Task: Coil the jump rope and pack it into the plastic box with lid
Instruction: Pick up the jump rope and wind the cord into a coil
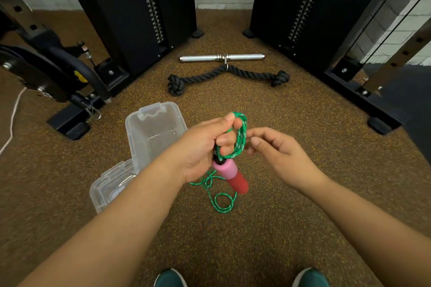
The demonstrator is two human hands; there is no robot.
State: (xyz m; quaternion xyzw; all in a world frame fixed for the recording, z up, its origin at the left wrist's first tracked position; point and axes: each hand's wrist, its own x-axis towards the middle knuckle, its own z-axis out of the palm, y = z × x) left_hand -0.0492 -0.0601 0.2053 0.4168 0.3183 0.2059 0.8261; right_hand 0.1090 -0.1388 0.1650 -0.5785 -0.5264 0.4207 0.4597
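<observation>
My left hand grips several loops of the green jump rope, wound around its fingers. A pink and red handle hangs below that fist. More green rope lies in loose curls on the floor underneath. Just right of the coil, my right hand hovers with fingers apart, close to the rope; I cannot tell whether it touches. The clear plastic box stands open on the floor to the left, partly behind my left wrist. Its clear lid lies beside it, nearer to me.
A steel cable bar and a black triceps rope lie on the speckled brown floor ahead. Black weight-stack towers stand left and right, with a machine base at left. My two green shoes show at the bottom edge.
</observation>
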